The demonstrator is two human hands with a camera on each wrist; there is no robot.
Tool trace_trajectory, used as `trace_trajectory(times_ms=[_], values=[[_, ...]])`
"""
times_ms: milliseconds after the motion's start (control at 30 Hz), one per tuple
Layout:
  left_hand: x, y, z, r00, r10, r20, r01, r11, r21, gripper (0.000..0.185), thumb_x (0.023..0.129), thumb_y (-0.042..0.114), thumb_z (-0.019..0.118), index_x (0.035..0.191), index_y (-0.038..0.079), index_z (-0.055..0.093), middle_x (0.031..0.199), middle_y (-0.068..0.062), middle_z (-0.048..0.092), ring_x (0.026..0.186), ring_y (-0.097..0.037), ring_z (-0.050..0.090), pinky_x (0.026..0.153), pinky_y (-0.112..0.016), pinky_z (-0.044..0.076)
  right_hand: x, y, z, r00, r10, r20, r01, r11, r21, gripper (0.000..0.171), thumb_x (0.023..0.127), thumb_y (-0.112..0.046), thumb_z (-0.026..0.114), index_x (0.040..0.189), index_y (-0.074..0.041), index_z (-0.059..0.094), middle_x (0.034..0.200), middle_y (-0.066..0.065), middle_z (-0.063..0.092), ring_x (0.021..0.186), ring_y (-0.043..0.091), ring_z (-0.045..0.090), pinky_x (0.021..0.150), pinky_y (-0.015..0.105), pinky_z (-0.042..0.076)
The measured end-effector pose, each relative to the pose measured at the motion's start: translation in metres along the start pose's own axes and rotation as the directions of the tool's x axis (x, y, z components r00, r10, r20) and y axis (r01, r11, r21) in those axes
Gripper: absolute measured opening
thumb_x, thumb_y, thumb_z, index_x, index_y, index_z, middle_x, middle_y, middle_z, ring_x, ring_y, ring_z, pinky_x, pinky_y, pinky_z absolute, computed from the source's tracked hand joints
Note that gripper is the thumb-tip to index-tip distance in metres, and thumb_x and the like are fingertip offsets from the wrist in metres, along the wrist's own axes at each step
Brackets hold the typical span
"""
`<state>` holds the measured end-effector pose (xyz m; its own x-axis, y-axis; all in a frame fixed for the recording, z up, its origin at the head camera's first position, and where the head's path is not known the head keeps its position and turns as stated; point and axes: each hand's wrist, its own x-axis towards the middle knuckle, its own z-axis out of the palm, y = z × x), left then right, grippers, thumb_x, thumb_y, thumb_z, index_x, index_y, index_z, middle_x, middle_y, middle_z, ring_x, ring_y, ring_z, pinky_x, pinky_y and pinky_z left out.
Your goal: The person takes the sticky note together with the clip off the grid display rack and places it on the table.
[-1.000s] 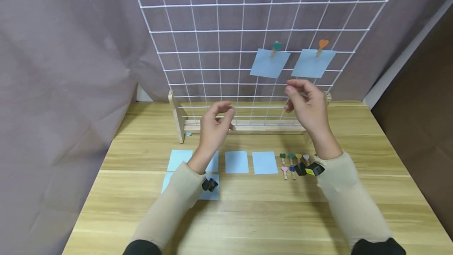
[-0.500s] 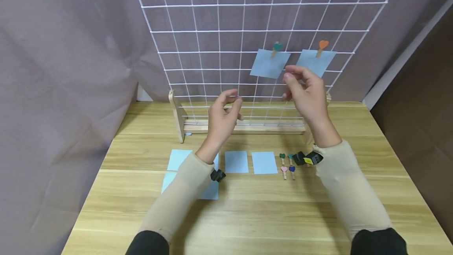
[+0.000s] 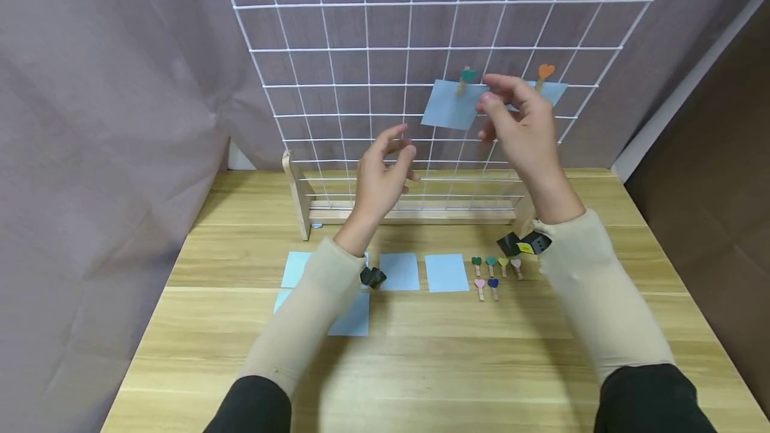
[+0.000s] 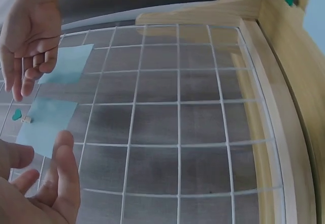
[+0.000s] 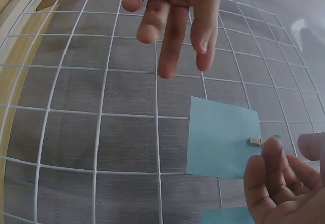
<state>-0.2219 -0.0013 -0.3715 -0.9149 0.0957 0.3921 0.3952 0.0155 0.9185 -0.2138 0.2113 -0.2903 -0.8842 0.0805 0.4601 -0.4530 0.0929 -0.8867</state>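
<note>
Two blue paper squares hang on a white wire grid [image 3: 388,49]. A wooden clothespin with a green heart [image 3: 468,75] holds the left paper square [image 3: 448,105], and one with an orange heart [image 3: 545,71] holds the right paper square [image 3: 556,91]. My right hand [image 3: 526,129] is raised before the gap between these papers, covering much of the right one. Its loosely bent fingers hold nothing; whether they touch the paper I cannot tell. Lower and further left, my left hand [image 3: 381,179] hovers before the grid, also holding nothing, its fingers [image 5: 172,41] apart in the right wrist view.
On the wooden table [image 3: 421,359] lie several blue paper squares [image 3: 447,272], some partly under my left forearm. Several small heart clothespins [image 3: 493,284] lie right of them. A wooden base [image 3: 415,214] supports the grid; grey cloth [image 3: 120,119] hangs behind.
Both hands have risen along the grid, and the left has also shifted right. My right hand now overlaps the right-hand hanging paper. The hanging papers and pins stay in place.
</note>
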Motion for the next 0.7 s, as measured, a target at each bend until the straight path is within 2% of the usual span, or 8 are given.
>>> trace_trajectory(times_ms=[167,400,700], values=[[0.008,0.001,0.002,0.999,-0.006,0.044,0.008,0.999,-0.039,0.047,0.105,0.008,0.063,0.152,0.006,0.054,0.14,-0.018,0.065,0.07,-0.021,0.075,0.052,-0.045,0.061,0.006,-0.004,0.003,1.0,-0.025,0.007,0.025,0.998,-0.057,0.03,0.104,-0.006,0.063,0.134,-0.001,0.068,0.09,0.004,0.068,0.056,0.011,0.06,0.056,0.019,0.056],[0.016,0.005,0.008,0.999,-0.01,0.047,0.011,1.0,-0.015,0.049,0.106,0.007,0.062,0.154,0.007,0.052,0.142,-0.017,0.063,0.075,-0.032,0.077,0.05,-0.028,0.057,0.015,-0.006,0.008,0.998,-0.054,0.025,0.058,0.984,-0.169,0.035,0.106,-0.008,0.062,0.14,-0.002,0.065,0.088,-0.002,0.071,0.058,0.01,0.059,0.057,0.017,0.055],[0.029,0.006,0.018,0.999,-0.026,0.046,0.026,1.0,0.001,0.048,0.105,0.005,0.062,0.153,0.006,0.053,0.143,-0.02,0.064,0.074,-0.038,0.075,0.049,-0.032,0.058,0.023,-0.004,0.014,0.997,-0.059,0.048,0.067,0.981,-0.185,0.037,0.105,-0.008,0.062,0.14,0.002,0.063,0.083,-0.003,0.072,0.056,0.008,0.061,0.055,0.017,0.053]])
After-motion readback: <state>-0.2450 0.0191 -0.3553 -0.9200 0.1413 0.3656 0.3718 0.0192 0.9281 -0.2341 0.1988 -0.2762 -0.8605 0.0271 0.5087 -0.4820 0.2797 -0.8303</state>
